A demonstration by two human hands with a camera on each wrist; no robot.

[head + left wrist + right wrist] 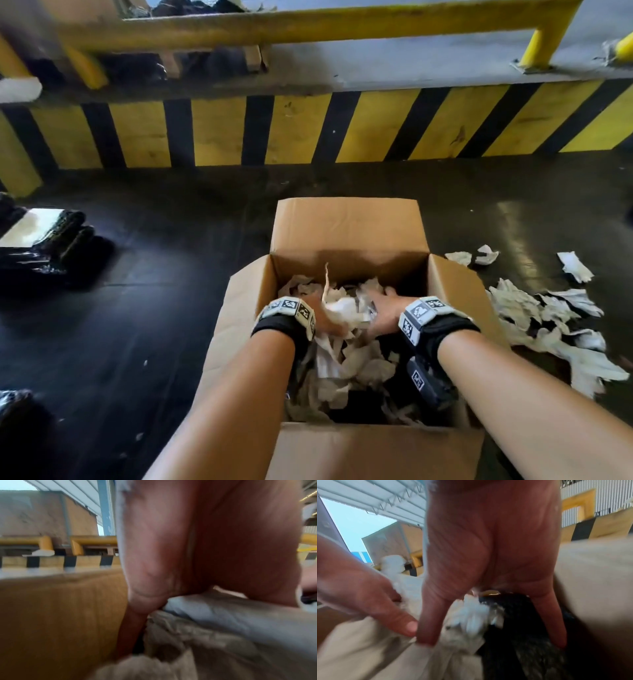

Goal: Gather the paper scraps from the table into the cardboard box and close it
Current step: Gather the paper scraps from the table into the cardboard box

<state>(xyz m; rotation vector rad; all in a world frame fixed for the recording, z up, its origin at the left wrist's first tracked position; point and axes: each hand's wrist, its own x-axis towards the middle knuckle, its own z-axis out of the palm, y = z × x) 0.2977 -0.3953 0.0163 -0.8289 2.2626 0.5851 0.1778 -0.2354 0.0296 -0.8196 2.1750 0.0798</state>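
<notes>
Both hands inside the open brown cardboard box (pixel 346 233): left hand (pixel 327 320) and right hand (pixel 382 313), fingers extended, pressing crumpled white paper scraps (pixel 346 310). Compress flat, release; more torn scraps (pixel 534 315) lie on the dark tabletop (pixel 154 308) at 3 o'clock.

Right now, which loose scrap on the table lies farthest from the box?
The lone white scrap at far right, lying apart beyond the two small scraps beside the box.

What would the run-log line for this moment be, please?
both hands pressing paper scraps into cardboard box | flaps open | loose scraps remain right of box
</notes>
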